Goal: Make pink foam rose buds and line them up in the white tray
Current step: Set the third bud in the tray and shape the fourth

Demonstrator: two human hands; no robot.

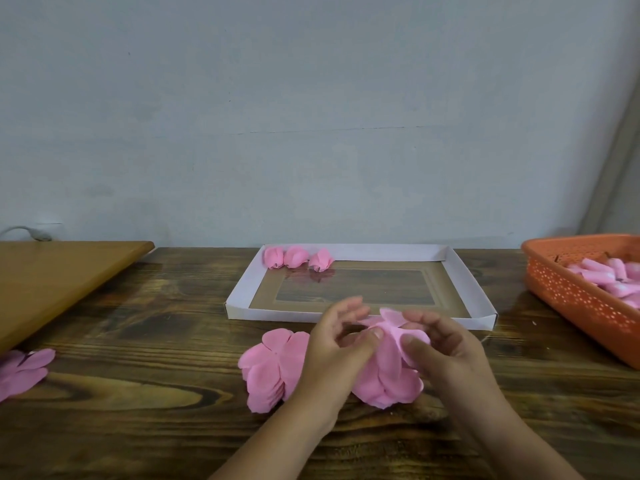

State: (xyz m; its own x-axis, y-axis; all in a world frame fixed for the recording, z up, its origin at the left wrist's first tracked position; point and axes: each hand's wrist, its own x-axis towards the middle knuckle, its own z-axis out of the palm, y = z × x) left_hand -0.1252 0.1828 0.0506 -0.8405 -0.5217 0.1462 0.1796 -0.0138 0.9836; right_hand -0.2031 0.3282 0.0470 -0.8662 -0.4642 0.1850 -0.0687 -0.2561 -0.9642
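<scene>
Between both hands' fingers (375,334): pink petal piece (391,344).

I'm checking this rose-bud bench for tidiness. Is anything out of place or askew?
Mostly tidy. Three buds sit in a row at the far left of the white tray; the rightmost tilts slightly. A loose bunch of pink petals lies apart at the table's left edge.

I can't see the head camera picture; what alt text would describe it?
Two bare hands, left hand and right hand, pinch a pink foam petal piece above a petal stack on a wooden table. Behind, three finished buds line the white tray; an orange basket sits right.
</scene>
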